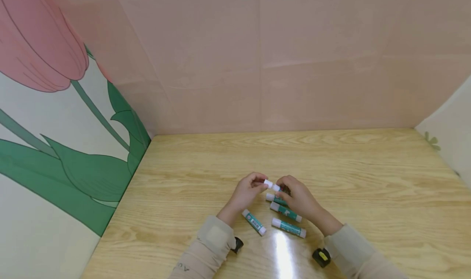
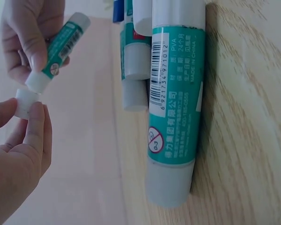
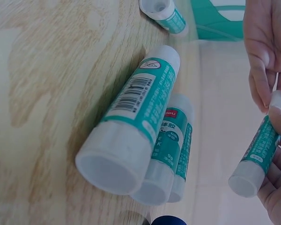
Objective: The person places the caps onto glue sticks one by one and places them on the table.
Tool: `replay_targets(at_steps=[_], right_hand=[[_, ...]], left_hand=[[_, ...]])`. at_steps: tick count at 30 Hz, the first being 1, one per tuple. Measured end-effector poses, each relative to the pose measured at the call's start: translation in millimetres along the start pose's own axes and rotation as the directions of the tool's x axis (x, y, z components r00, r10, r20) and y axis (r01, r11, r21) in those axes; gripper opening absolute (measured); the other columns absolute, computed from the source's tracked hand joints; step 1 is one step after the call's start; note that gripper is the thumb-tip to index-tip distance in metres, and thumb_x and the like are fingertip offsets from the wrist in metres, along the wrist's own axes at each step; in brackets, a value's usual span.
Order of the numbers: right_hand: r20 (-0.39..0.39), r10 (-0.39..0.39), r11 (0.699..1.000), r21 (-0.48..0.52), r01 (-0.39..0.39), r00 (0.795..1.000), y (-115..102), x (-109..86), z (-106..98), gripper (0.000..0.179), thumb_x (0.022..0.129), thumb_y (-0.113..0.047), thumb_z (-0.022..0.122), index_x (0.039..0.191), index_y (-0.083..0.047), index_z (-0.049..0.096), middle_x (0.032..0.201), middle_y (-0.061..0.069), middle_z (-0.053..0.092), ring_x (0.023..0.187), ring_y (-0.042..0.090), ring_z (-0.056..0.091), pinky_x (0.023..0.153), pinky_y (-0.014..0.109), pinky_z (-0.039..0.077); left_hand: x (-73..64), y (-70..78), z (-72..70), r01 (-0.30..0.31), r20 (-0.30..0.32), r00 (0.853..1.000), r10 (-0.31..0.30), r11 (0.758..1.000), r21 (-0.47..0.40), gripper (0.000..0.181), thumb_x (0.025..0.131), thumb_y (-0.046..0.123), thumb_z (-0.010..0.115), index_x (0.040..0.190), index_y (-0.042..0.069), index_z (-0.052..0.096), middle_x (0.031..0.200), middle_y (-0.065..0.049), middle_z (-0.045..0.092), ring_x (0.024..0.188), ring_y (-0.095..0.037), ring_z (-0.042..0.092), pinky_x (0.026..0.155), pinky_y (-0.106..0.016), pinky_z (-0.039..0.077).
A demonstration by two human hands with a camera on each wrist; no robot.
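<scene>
My left hand [image 1: 245,192] pinches a small white cap [image 2: 25,104] between thumb and fingertips. A green-and-white glue stick [image 2: 62,49] is gripped by my right hand [image 1: 299,197], tilted, with its white end right at the cap. Both are held over the table, in front of the body. Close under the right hand lie three more glue sticks, the far one [image 1: 270,197] partly hidden by the fingers, then a middle one [image 1: 285,212] and a near one [image 1: 288,227]. Nearest the left wrist lies another glue stick [image 1: 254,222], slanted on the wood.
The wood-grain table [image 1: 176,181] meets a pinkish back wall [image 1: 257,66]. A panel with a tulip print [image 1: 92,172] borders the left side. Black wrist cameras show below the left cuff [image 1: 238,245] and the right cuff [image 1: 333,246]. A dark blue rounded thing [image 3: 168,221] shows partly.
</scene>
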State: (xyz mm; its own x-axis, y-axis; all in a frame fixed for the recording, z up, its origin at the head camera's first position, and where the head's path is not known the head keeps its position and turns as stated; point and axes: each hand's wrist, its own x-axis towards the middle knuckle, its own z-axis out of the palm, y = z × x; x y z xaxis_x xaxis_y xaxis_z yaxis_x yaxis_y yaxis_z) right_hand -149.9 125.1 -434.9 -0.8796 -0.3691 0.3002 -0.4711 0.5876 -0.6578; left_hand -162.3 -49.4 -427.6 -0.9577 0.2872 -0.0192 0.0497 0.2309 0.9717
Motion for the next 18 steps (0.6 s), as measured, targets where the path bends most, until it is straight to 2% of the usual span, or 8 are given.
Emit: replay_targets(at_steps=[5,8,11,18], right_hand=[[-0.005,-0.013,1.000,-0.006,0.013,1.000,1,-0.5,1,0.017,0.074,-0.003,0.065,0.087,-0.005,0.054,0.079,-0.002,0.049,0.069,0.010,0.046,0.059,0.024,0.043],[-0.006,-0.020,1.000,-0.005,0.020,1.000,2,-0.7,2,0.017,0.074,-0.003,0.065,0.087,-0.005,0.054,0.079,-0.002,0.049,0.069,0.010,0.046,0.059,0.024,0.043],[-0.005,-0.022,1.000,-0.005,0.022,1.000,1,-0.9,1,0.017,0.074,-0.002,0.065,0.087,-0.005,0.054,0.079,-0.002,0.049,0.069,0.010,0.046,0.059,0.024,0.043],[-0.002,-0.031,1.000,0.000,0.031,1.000,0,-1.8,1,0.016,0.074,-0.002,0.065,0.086,-0.006,0.055,0.078,-0.002,0.049,0.066,0.009,0.045,0.056,0.023,0.042]], left_hand=[[-5.7,10.4,0.0,0.000,0.002,1.000,0.000,1.000,0.006,0.023,0.083,0.011,0.057,0.103,0.000,0.055,0.093,-0.004,0.057,0.086,-0.014,0.053,0.069,-0.022,0.044],[-5.5,8.1,0.7,-0.007,-0.003,1.000,0.007,1.000,0.023,0.023,0.083,0.012,0.057,0.102,0.001,0.056,0.093,-0.003,0.057,0.086,-0.013,0.052,0.069,-0.021,0.044],[-1.0,-3.5,1.7,-0.014,-0.007,1.000,0.015,0.999,0.037,0.023,0.082,0.015,0.059,0.102,0.004,0.056,0.092,0.001,0.057,0.085,-0.010,0.052,0.069,-0.020,0.043],[-2.2,-3.9,1.7,-0.023,0.001,1.000,0.023,0.997,0.069,0.024,0.082,0.014,0.059,0.103,0.002,0.056,0.094,0.000,0.057,0.087,-0.011,0.052,0.069,-0.021,0.043]])
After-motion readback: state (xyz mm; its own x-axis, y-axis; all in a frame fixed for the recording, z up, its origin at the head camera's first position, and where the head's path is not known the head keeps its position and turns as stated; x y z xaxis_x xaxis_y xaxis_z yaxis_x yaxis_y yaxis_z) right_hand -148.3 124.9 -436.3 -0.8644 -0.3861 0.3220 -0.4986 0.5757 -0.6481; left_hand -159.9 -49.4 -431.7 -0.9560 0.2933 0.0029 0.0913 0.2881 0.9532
